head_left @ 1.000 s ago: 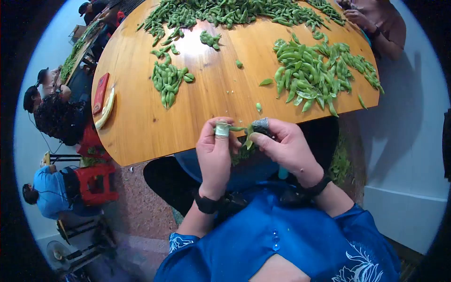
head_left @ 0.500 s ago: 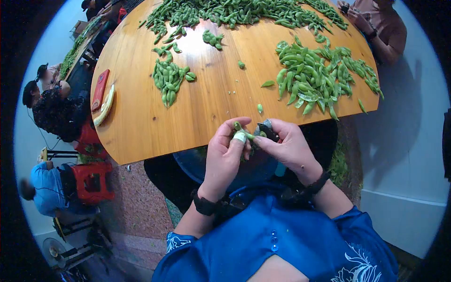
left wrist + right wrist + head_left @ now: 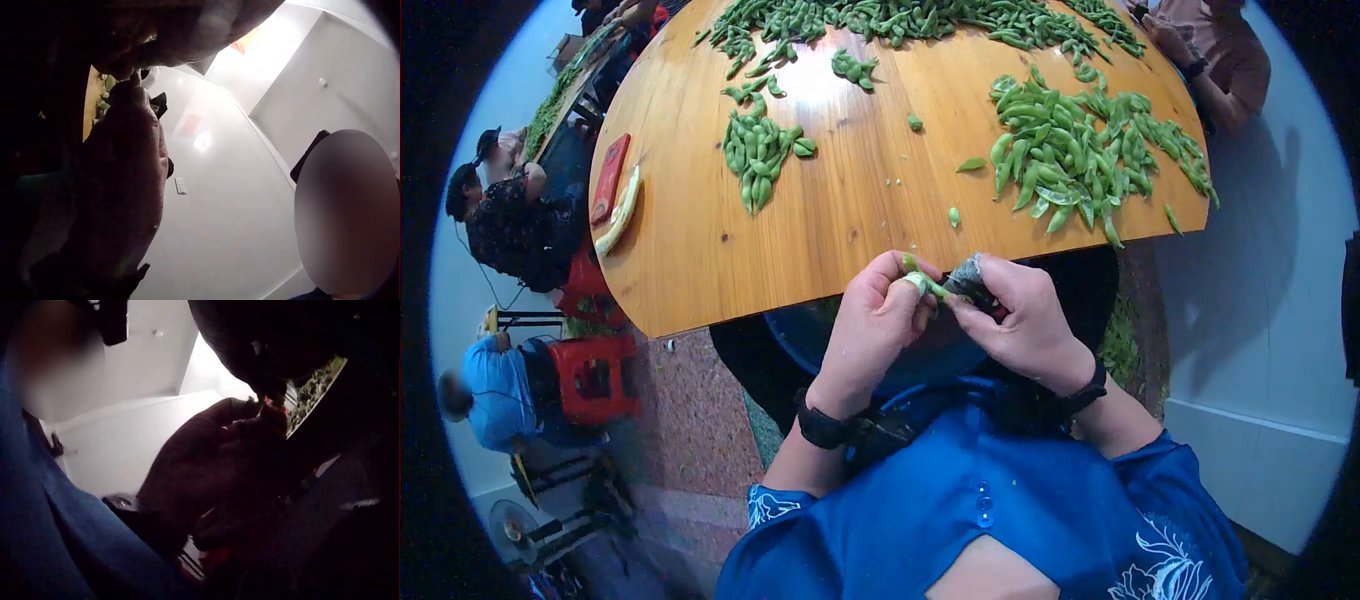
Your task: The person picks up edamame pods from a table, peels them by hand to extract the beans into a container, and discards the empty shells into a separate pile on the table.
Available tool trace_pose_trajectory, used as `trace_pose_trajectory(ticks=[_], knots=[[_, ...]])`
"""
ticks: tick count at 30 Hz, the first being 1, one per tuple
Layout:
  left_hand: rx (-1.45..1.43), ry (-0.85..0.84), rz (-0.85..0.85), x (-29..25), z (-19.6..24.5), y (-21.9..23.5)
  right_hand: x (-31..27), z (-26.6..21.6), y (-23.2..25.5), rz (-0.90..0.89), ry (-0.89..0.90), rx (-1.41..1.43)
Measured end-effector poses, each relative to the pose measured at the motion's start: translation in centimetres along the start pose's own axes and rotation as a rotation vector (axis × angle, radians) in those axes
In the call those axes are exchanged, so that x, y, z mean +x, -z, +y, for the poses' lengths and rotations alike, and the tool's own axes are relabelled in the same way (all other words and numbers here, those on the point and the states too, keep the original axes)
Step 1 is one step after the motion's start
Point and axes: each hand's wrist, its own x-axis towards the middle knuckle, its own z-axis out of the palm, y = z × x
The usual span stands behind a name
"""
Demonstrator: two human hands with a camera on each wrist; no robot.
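Observation:
In the head view the left hand (image 3: 874, 322) pinches a green bean pod (image 3: 928, 284) between its thumb, wrapped in pale tape, and its index finger. The right hand (image 3: 1028, 318) holds the pod's other end with its thumb, while grey tape covers its curled index finger. A dark object beside that finger is too small to identify. Both hands are close together at the table's near edge, above a blue basin (image 3: 800, 345) on the lap. Both wrist views are very dark; the right one shows the hands' outlines, the pod unclear.
On the wooden table (image 3: 680, 220) lie a large pod pile (image 3: 890, 20) at the back, a heap of pods (image 3: 1060, 150) at right and a small pile (image 3: 756, 160) at left. A red phone-like object (image 3: 610, 178) lies at the left edge. Other people sit around.
One second ago the pod was stretched between hands held apart; the left hand has since moved right, and the pod now slants between both thumbs. A split pod is no longer visible at the right thumb.

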Motion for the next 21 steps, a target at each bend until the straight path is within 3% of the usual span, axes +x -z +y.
trace_pose_trajectory(ticks=[5,7,11,16,20,21], knots=[[0.014,0.051,-0.104,-0.3,0.4,0.7,-0.1,-0.5,0.2,-0.116,-0.082,0.142],[-0.019,0.075,-0.088,-0.3,0.6,0.5,-0.2,0.4,-0.2,-0.106,-0.290,0.518],[-0.001,0.032,-0.063,-0.5,0.3,0.2,-0.1,0.1,0.2,-0.126,-0.323,0.441],[0.166,-0.029,-0.051,-0.4,-0.5,0.1,-0.1,-0.2,0.4,-0.055,-0.051,0.001],[0.211,-0.117,-0.047,-0.4,-1.5,0.3,-0.3,0.0,-0.1,-0.029,0.004,-0.020],[0.210,-0.117,-0.046,-0.6,-1.4,0.3,-0.2,-0.1,0.0,-0.063,-0.084,0.092]])
